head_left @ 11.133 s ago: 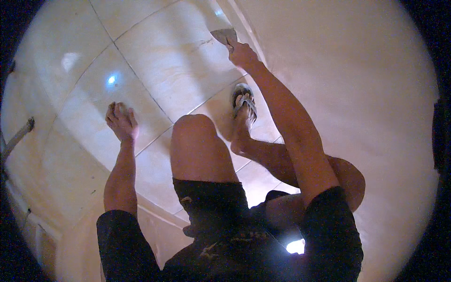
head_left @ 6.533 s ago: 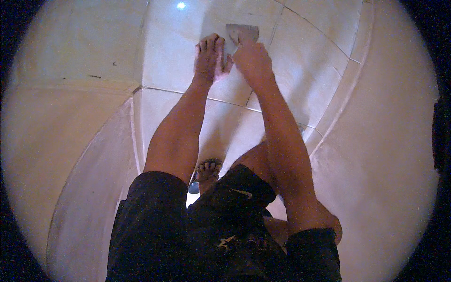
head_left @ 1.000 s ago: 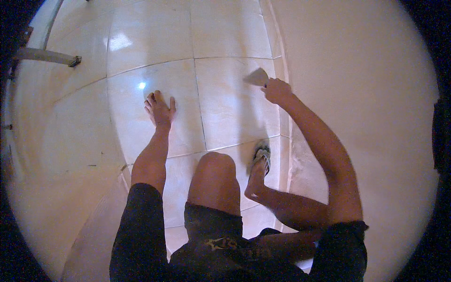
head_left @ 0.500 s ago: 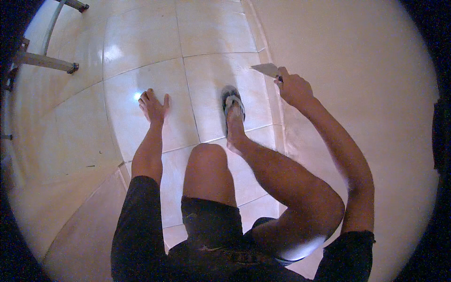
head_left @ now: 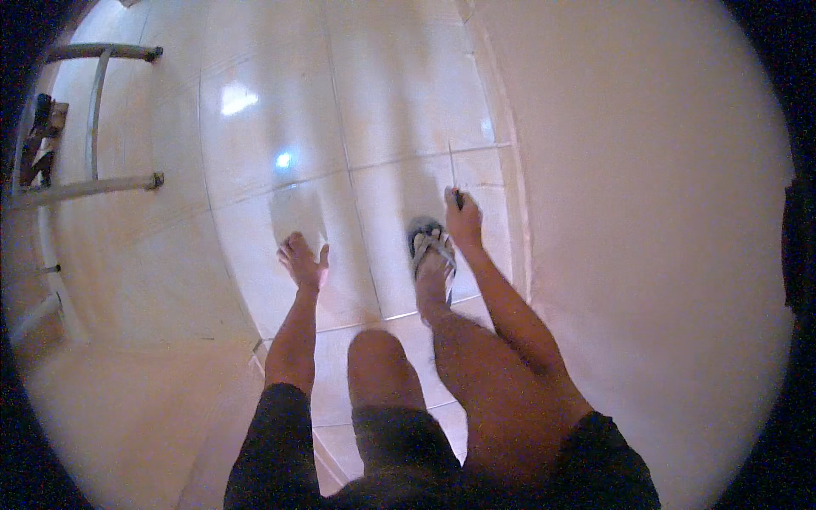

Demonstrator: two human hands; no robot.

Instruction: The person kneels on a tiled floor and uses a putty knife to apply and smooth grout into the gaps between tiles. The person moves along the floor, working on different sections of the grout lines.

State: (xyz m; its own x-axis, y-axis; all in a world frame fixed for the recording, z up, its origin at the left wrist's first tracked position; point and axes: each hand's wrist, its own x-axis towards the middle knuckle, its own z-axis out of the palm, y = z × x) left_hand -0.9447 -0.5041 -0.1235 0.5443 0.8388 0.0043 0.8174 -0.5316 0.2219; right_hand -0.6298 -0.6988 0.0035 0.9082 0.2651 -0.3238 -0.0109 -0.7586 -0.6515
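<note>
In my right hand (head_left: 465, 223) is a putty knife (head_left: 453, 170), gripped by its dark handle. Its blade now shows nearly edge-on, a thin line pointing away from me over the floor tiles. That hand is just beyond and to the right of my foot in a grey flip-flop (head_left: 425, 229). Over the tiled floor (head_left: 357, 272), my left hand (head_left: 303, 262) is empty, thumb and fingers apart. Whether its fingertips rest on the tile I cannot tell.
A plain pale wall (head_left: 646, 212) rises along the right, with a skirting strip (head_left: 518, 204) at its foot. At far left stand metal legs (head_left: 93, 186) of some frame, with dark and brown items (head_left: 42, 140) among them. Another wall corner lies lower left.
My right hand has come down and left from beside the wall to over the tiles, turning the putty knife edge-on. The view has shifted, so floor and left hand appear lower.
</note>
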